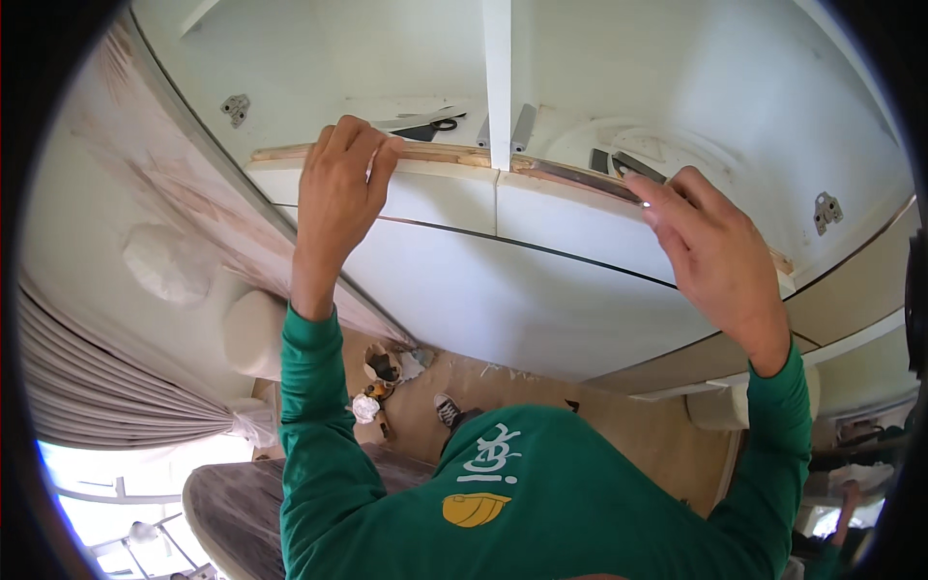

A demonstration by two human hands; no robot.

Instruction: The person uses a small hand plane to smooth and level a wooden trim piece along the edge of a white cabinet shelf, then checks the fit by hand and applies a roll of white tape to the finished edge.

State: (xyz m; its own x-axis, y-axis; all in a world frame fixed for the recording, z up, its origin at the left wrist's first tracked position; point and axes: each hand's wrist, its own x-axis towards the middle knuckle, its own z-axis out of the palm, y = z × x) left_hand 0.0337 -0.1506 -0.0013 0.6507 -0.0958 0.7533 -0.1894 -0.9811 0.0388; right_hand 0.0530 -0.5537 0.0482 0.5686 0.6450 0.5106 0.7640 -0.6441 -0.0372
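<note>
My left hand (343, 188) curls its fingers over the bare wooden front edge (430, 152) of a white cabinet, left of the upright divider. To the right of the divider, my right hand (710, 242) pinches the end of a long, thin, flat dark strip (580, 177). This strip lies along the edge, its far end close to the divider; its exact kind I cannot make out. Below the edge are white front panels (425, 198). Behind it, on the cabinet floor, rest black-handled scissors (443, 125), and a dark grey block (599, 159) sits near my right fingers.
A white divider (498, 77) splits the cabinet. Metal hinge plates (235, 109) are fixed to its side walls. Grey cylinder-like pieces (523, 128) stand by the divider. Below, a yellow-and-black power tool (377, 391) and an opened bag (383, 363) lie on the floor. A plastic-covered piece of furniture (232, 503) is at lower left.
</note>
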